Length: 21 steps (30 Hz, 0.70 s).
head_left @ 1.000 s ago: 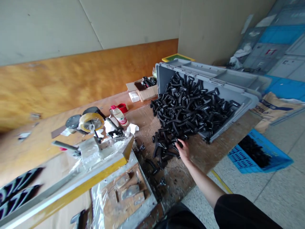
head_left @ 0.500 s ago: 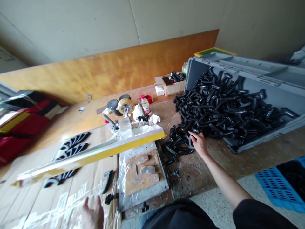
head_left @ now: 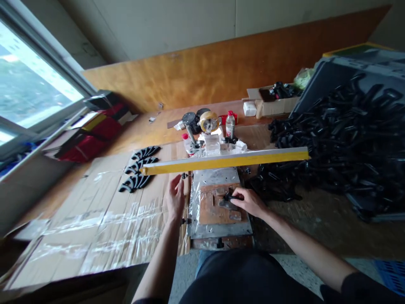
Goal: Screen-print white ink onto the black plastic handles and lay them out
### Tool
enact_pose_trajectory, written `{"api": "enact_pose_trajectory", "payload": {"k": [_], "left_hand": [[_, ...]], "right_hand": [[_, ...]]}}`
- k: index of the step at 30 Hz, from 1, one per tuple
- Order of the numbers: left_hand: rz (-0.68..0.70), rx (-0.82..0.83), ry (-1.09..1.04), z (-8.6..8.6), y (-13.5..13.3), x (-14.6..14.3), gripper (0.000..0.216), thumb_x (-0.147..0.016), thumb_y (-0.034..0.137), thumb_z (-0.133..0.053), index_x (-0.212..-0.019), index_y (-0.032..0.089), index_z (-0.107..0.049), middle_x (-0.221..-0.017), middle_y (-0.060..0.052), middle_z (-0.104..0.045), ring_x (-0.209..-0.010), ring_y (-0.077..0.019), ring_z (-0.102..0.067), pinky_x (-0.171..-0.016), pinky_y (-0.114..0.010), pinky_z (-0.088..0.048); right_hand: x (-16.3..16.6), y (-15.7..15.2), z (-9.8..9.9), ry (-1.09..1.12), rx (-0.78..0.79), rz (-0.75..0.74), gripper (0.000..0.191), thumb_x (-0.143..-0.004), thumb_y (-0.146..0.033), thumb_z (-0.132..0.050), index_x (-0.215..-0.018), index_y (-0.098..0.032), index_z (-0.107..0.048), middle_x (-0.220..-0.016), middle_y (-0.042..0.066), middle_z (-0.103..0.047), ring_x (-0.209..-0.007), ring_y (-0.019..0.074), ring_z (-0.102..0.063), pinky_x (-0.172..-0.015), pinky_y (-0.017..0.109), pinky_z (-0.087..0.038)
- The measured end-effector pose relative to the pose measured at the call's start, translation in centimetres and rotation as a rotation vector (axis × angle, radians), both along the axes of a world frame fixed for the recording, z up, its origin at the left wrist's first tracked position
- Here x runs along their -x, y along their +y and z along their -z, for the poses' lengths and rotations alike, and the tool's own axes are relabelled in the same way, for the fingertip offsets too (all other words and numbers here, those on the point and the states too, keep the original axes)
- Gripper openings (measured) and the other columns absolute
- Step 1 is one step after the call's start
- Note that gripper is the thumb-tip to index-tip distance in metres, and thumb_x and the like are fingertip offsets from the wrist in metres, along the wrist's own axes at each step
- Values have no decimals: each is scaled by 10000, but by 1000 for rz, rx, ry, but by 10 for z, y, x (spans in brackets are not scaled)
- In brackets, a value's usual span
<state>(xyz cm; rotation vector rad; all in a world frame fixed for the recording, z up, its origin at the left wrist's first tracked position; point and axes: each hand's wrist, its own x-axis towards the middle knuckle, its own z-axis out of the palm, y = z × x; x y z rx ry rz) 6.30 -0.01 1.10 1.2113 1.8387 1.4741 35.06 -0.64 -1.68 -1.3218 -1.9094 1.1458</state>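
Wooden counter (head_left: 316, 219) along a plywood-backed wall, window at far left; cardboard sheet (head_left: 95, 228) taped flat over its left part.

Item: jig plate (head_left: 218, 202), metal-rimmed, plastic-wrapped, at the counter's near edge, directly before the person. Yellow bar (head_left: 224, 161) lay across above it, running left to right.

Item: black part (head_left: 229, 197), small, on the jig plate's brown centre. Right hand (head_left: 249, 202) rested on the plate, fingers closed on this part.

Item: left hand (head_left: 175, 197), at the plate's left rim, over the cardboard; fingers curled near a small knob on the rim. Whether it gripped anything could not be told.

Item: three curved black pieces (head_left: 139, 169), laid in a row on the cardboard, left of the bar's end.

Item: tape roll (head_left: 209, 121), on a stand behind the bar; white bottle (head_left: 230, 125) with red cap just beside it.

Item: heap of black parts (head_left: 341, 139), spilling from a tipped grey crate (head_left: 363, 59) at right, reaching the counter near the plate.

Item: open carton (head_left: 272, 105), against the wall, left of the crate.

Item: red bag (head_left: 95, 135), near the window.
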Motion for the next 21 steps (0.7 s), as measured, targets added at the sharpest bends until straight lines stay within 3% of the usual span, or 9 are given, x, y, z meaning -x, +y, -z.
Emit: {"api": "enact_pose_trajectory", "payload": {"k": [4, 6, 10, 14, 17, 21], "left_hand": [[80, -134, -133, -30, 16, -3, 365, -851, 451, -574, -1067, 164, -642, -1062, -85, -686, -1040, -200, -628, -920, -339, -491], [97, -171, -199, -42, 23, -4, 371, -832, 446, -588, -1041, 146, -651, -963, -69, -695, -970, -194, -644, -893, -343, -505], [77, -231, -223, -67, 33, -10, 381, -816, 435, -599, -1042, 134, -662, -916, -57, -702, -881, -166, -649, -859, -310, -504], [76, -267, -116, -89, 37, -20, 404, -894, 472, -493, -1046, 148, -680, -949, -60, -687, -874, -154, -635, -829, -276, -486], [41, -271, -10, -96, 39, -25, 451, -932, 483, -410, -984, 148, -708, -893, -54, -675, -844, -155, -623, -817, -273, -477], [98, -206, -44, -96, 36, -21, 482, -921, 511, -417, -977, 138, -717, -757, -39, -667, -690, -145, -597, -710, -262, -478]], "right_hand": [[46, 4, 9, 79, 149, -66, 375, -669, -366, -758, -949, -207, -565, -758, -46, -590, -713, 141, -562, -631, 235, -404], [57, 10, 16, -21, 160, -18, 348, -657, -344, -773, -878, -206, -543, -734, -48, -579, -702, 145, -558, -604, 230, -385], [62, 15, 21, -370, -70, 12, 144, -845, -330, -634, -831, -210, -555, -782, 11, -631, -728, 175, -590, -617, 260, -379], [59, 11, 24, -579, -356, -60, 165, -911, -369, -574, -873, -209, -594, -938, 76, -653, -890, 218, -607, -712, 298, -424], [60, 9, 29, -658, -426, -43, 216, -916, -422, -554, -876, -219, -614, -960, 79, -643, -959, 238, -591, -728, 314, -438], [61, 7, 33, -650, -411, 41, 232, -859, -421, -632, -958, -211, -620, -1021, 98, -643, -996, 249, -581, -777, 330, -460]]}}
